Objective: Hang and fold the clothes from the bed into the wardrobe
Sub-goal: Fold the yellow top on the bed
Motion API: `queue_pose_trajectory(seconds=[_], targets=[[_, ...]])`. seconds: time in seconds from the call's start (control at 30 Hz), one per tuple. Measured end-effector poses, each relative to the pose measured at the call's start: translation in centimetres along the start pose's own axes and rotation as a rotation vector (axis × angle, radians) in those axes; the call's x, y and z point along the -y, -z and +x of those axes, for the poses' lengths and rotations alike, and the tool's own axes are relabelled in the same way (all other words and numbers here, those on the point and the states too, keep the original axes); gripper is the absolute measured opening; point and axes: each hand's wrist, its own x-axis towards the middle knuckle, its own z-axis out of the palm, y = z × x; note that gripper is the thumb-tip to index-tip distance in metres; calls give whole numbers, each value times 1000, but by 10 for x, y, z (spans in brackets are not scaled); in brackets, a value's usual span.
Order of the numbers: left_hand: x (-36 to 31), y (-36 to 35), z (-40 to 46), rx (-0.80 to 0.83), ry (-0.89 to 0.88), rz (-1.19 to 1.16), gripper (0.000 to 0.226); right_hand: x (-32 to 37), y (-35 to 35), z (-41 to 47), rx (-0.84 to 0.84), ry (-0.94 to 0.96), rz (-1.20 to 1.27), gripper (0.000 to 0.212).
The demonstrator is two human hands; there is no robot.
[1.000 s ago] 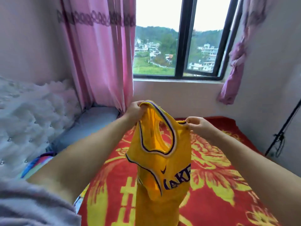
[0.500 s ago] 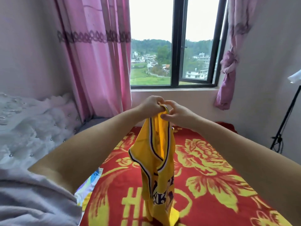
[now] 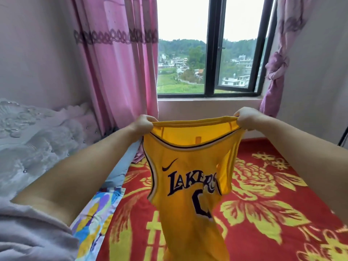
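— Left hand (image 3: pixel 141 123) up at the head camera's centre, fingers curled tight around one shoulder strap of the yellow jersey (image 3: pixel 188 178). Your read on the other side?

— Right hand (image 3: pixel 245 117) matches it, clenched on the opposite strap, so both hands are well apart and the neckline is stretched wide between them.

— And the jersey itself?

— Hanging in the air, front facing us, dark lettering and a swoosh showing, purple-and-white trim along the armholes. Its lower part drops toward the red blanket (image 3: pixel 273 213) with the yellow flowers, which covers the bed; whether the hem touches it, I cannot tell.

— What surrounds the action?

— Pink curtain (image 3: pixel 116 63) on the left, a black-framed window (image 3: pixel 211 53) straight ahead, a second curtain knotted up (image 3: pixel 275 65) on the right. A white tufted headboard (image 3: pixel 37 132) sits far left, with a colourful patterned cloth (image 3: pixel 98 213) beside the blanket's near edge.
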Motion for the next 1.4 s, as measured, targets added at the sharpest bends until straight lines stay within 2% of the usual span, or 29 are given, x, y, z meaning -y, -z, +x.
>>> queue_pose_trajectory(seconds=[0.07, 0.2, 0.27, 0.33, 0.4, 0.53, 0.6, 0.67, 0.73, 0.83, 0.93, 1.03, 1.1, 1.17, 1.23, 1.27, 1.33, 1.4], targets=[[-6, 9, 0, 6, -52, -70, 40, -4, 0, 3, 11, 22, 121, 32], [-21, 18, -1, -91, -165, -151, 34, -3, 16, 4, 80, 96, 534, 34], [-24, 20, 0, -123, -208, -92, 32, -2, 24, 1, 128, 99, 709, 34], [-26, 22, 0, -120, -266, 13, 35, -1, 28, -2, 181, 106, 770, 29], [-27, 24, 0, -107, -298, 118, 35, 2, 32, -5, 201, 141, 623, 25], [-27, 21, -1, -57, -255, 297, 28, 16, 25, -12, 112, 146, -16, 26], [-31, 15, -2, 68, -193, 359, 22, 26, 17, -13, 66, 161, -133, 24], [-33, 8, -2, 213, -139, 316, 14, 37, 14, -12, 36, 192, -146, 21], [-33, 5, -3, 253, -119, 145, 9, 45, 17, -10, 46, 213, -43, 18], [-27, 7, -3, 196, -83, -137, 10, 42, 23, -10, 221, 196, 287, 20], [-13, 14, 0, 18, -125, -88, 18, 24, 25, -14, 386, 143, 638, 20], [-1, 23, 1, -78, -218, 12, 15, 7, 21, -15, 368, 74, 788, 10], [2, 28, 2, -67, -218, -16, 19, 1, 20, -17, 401, 70, 830, 17], [0, 32, 0, 55, -139, -98, 19, -4, 22, -19, 494, 93, 804, 45], [-2, 37, -2, 268, 5, -205, 18, -10, 27, -22, 635, 110, 742, 72], [-1, 41, -4, 367, 66, -230, 29, -13, 30, -23, 696, 116, 712, 81], [1, 48, -6, 533, 132, -247, 60, -21, 34, -24, 774, 142, 674, 86], [3, 52, -7, 659, 145, -260, 78, -26, 34, -23, 779, 162, 691, 70]])
